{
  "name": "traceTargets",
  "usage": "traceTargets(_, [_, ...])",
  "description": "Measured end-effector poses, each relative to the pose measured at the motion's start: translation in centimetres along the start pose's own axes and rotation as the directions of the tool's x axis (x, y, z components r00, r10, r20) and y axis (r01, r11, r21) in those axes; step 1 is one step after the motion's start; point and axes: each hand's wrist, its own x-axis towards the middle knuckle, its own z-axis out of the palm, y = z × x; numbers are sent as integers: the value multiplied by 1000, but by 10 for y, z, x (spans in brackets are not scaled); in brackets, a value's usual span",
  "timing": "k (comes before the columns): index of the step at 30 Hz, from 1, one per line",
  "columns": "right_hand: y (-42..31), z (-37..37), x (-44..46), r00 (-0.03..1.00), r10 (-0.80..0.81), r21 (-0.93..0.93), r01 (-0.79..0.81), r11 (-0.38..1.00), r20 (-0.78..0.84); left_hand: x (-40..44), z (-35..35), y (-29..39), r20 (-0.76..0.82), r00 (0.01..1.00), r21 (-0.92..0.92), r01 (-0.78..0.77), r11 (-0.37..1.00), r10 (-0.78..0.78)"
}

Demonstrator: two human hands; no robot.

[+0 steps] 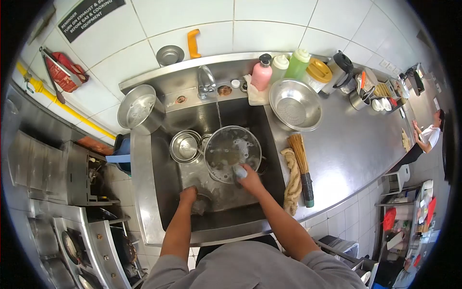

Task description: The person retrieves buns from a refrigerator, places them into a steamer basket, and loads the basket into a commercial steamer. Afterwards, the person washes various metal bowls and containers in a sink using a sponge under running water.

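Observation:
My right hand (251,179) is closed on a pale grey-blue scrubbing pad (239,171). It is at the near rim of a large round metal pot (210,167) of cloudy, foamy water in the sink (168,210). Water runs from the faucet (206,84) in a thin stream behind the pot. Lower in the sink, my left hand (188,194) is closed at the edge of a shiny, see-through-looking piece (201,205), whose kind I cannot make out. Several nested metal saucepans (185,146) sit left of the pot.
A tall metal pot (139,108) stands at the back left. Right of the sink are a metal colander (295,104), a bamboo brush (302,168), a twisted cloth (291,180) and a pink pump bottle (262,73). Another person (427,135) stands far right.

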Motion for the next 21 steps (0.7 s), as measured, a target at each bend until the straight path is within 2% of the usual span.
traceTargets(3, [-12, -23, 8, 999, 19, -110, -25, 994, -50, 11, -26, 11, -9, 998, 25, -58, 998, 58])
traceTargets(4, [-17, -32, 7, 999, 12, -109, -18, 994, -53, 29, -42, 5, 334, 938, -244, -7, 970, 91])
traceTargets(5, [-20, -43, 1, 999, 45, 94, -46, 995, 8, 45, -57, 5, 617, 759, -459, 135, 878, 206])
traceTargets(6, [-22, -49, -5, 995, 67, 290, -86, 953, 76, 21, -96, 37, 469, 853, -593, 114, 797, 227])
traceTargets(7, [-24, -52, -10, 995, 72, 290, -91, 953, 76, -10, -135, 82, 311, 925, -709, 72, 701, 220])
traceTargets(9, [-25, -57, -18, 976, 175, 327, -208, 922, 128, 1, -139, 132, -19, 957, -783, -194, 591, 289])
traceTargets(10, [-18, -55, -20, 976, 178, 327, -209, 922, 125, 18, -131, 152, -218, 912, -651, -401, 644, 347])
traceTargets(11, [-7, -49, -22, 971, 193, 366, -231, 902, 139, 38, -115, 167, -396, 817, -470, -573, 671, 420])
traceTargets(12, [7, -46, -23, 966, 208, 402, -252, 880, 151, 51, -101, 180, -396, 814, -473, -578, 665, 425])
traceTargets(13, [23, -43, -21, 963, 203, 328, -253, 910, 179, 63, -86, 193, -458, 821, -260, -491, 832, 341])
traceTargets(14, [22, -46, -27, 964, 207, 327, -252, 911, 167, 79, -71, 201, -533, 801, -41, -345, 938, 271])
traceTargets(15, [14, -50, -37, 954, 200, 350, -269, 897, 222, 103, -52, 199, -344, 920, -152, -254, 955, 189])
traceTargets(16, [10, -52, -44, 942, 191, 372, -288, 882, 277, 121, -33, 198, -238, 963, -250, -185, 951, 125])
traceTargets(17, [14, -52, -48, 953, 114, 418, -229, 879, 282, 138, -14, 196, -137, 989, -379, -110, 919, 62])
traceTargets(19, [29, -50, -55, 962, 114, 414, -212, 885, 249, 157, 11, 197, -138, 990, -701, -114, 704, 23])
traceTargets(20, [32, -49, -55, 968, 109, 413, -196, 889, 225, 158, 15, 200, -151, 988, -775, -127, 619, 15])
traceTargets(21, [36, -55, -58, 941, 204, 371, -296, 880, 269, 159, 18, 203, -85, 994, -762, -108, 639, 66])
